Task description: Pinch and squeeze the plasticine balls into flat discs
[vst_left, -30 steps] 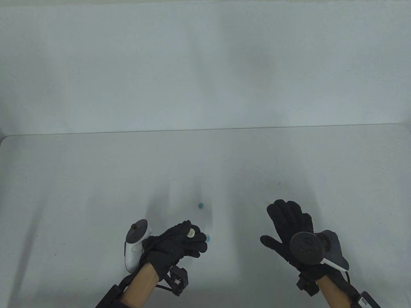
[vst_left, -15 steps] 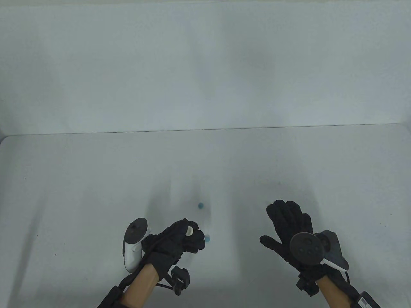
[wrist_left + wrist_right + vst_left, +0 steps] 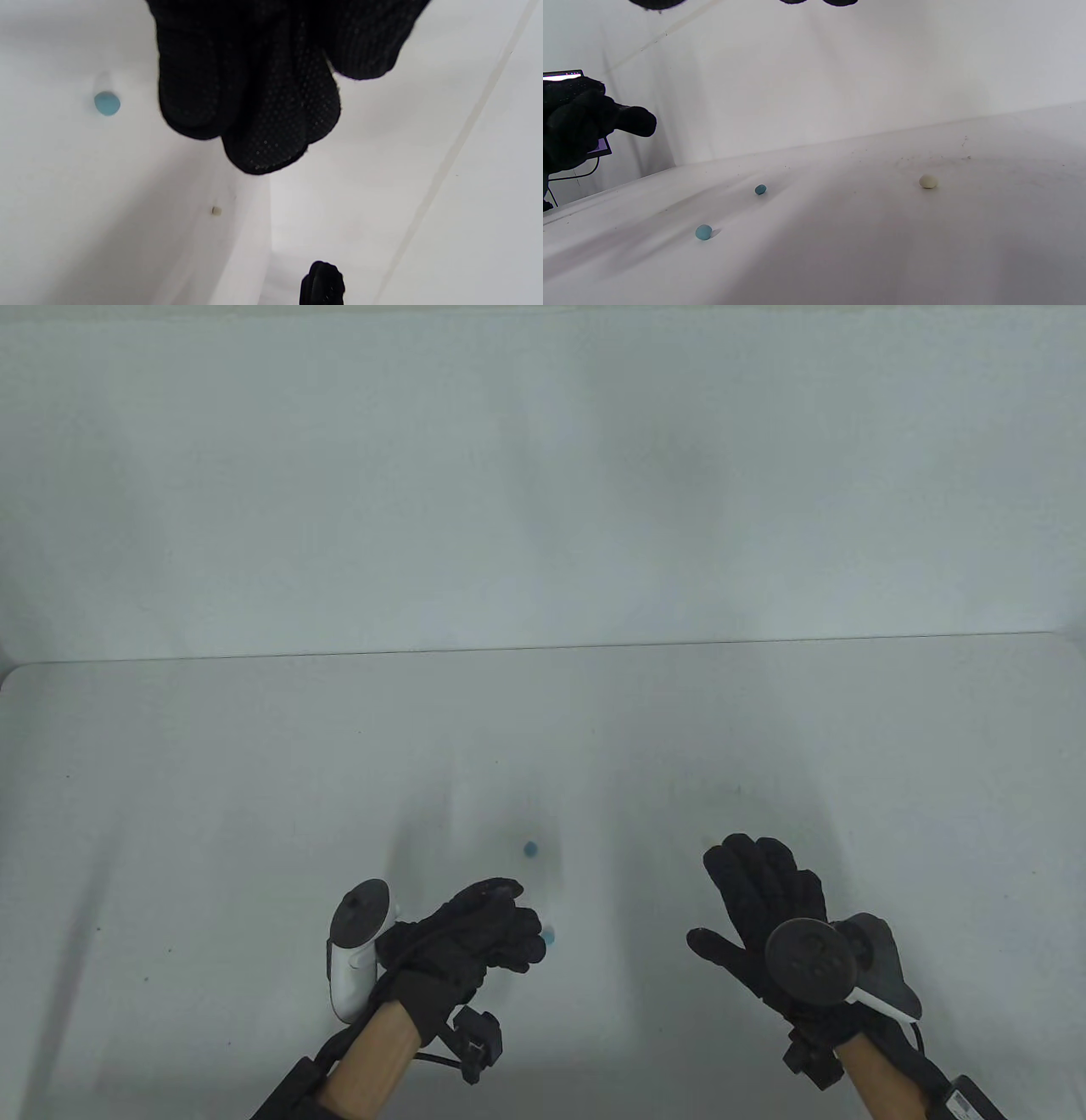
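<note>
My left hand (image 3: 516,918) is curled shut just above the table (image 3: 254,780); its closed fingers (image 3: 263,106) hide anything held, and the cream plasticine piece seen earlier in the pinch is out of sight. One blue ball (image 3: 550,936) lies right beside its knuckles, and a second blue ball (image 3: 531,848) lies farther back. My right hand (image 3: 721,899) is open, palm down, fingers spread, holding nothing. The right wrist view shows both blue balls (image 3: 703,232) (image 3: 760,189), a cream ball (image 3: 928,181) on the table and the left hand (image 3: 585,123). The left wrist view shows one blue ball (image 3: 107,103).
The table's far edge (image 3: 543,647) meets a white wall. A small cream speck (image 3: 216,210) lies on the table below my left fingers. A screen (image 3: 562,75) shows at the left of the right wrist view.
My left hand has closed tighter; the cream piece that showed between its thumb and fingers is now covered. The right hand and the balls have not moved.
</note>
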`<action>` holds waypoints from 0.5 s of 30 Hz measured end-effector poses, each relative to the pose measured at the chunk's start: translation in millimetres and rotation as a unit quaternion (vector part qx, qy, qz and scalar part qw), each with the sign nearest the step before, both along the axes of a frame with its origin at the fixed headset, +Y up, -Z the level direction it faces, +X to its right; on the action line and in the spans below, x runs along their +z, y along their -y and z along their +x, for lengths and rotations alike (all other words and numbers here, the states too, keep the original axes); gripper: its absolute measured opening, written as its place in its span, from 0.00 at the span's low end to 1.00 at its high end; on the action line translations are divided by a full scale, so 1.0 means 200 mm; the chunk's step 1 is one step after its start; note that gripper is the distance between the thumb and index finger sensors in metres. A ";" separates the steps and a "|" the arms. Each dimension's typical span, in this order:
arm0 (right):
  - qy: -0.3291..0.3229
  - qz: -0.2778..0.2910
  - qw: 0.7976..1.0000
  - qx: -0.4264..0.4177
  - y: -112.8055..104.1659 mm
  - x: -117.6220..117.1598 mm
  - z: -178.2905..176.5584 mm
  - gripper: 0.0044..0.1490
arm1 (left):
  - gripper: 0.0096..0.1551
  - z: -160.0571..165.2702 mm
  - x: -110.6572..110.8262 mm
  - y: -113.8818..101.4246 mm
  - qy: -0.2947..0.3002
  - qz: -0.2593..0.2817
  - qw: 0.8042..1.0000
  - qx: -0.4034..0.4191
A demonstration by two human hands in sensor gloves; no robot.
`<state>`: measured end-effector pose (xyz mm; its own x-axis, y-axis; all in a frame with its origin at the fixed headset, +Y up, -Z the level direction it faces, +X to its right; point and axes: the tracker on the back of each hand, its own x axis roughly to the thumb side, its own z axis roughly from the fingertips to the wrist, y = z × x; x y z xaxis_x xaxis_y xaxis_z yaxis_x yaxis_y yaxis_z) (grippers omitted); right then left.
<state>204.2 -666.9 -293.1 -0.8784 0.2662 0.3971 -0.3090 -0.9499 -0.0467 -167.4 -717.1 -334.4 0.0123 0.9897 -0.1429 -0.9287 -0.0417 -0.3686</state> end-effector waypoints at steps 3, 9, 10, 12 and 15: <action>0.000 0.002 1.000 -0.001 0.00 0.00 0.00 0.53 | 0.34 0.00 0.00 0.00 0.003 -0.006 1.000 0.000; 0.000 0.003 1.000 -0.007 0.00 0.00 0.00 0.53 | 0.51 0.02 0.02 0.05 0.050 -0.056 0.991 0.112; 0.001 0.004 1.000 -0.007 0.00 0.00 0.00 0.53 | 0.51 0.02 0.02 0.04 0.048 -0.056 0.991 0.108; 0.001 0.003 1.000 -0.007 0.00 0.00 0.00 0.53 | 0.44 0.02 0.01 0.03 0.044 -0.042 0.995 0.075; 0.000 0.002 1.000 -0.006 0.00 0.00 0.00 0.53 | 0.30 0.01 0.01 0.02 0.031 -0.028 0.999 0.025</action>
<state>204.7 -666.8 -293.3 -0.8755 0.2745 0.3978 -0.3200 -0.9460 -0.0516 -166.0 -720.4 -333.2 -0.0271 0.9797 -0.1984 -0.9002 -0.1102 -0.4214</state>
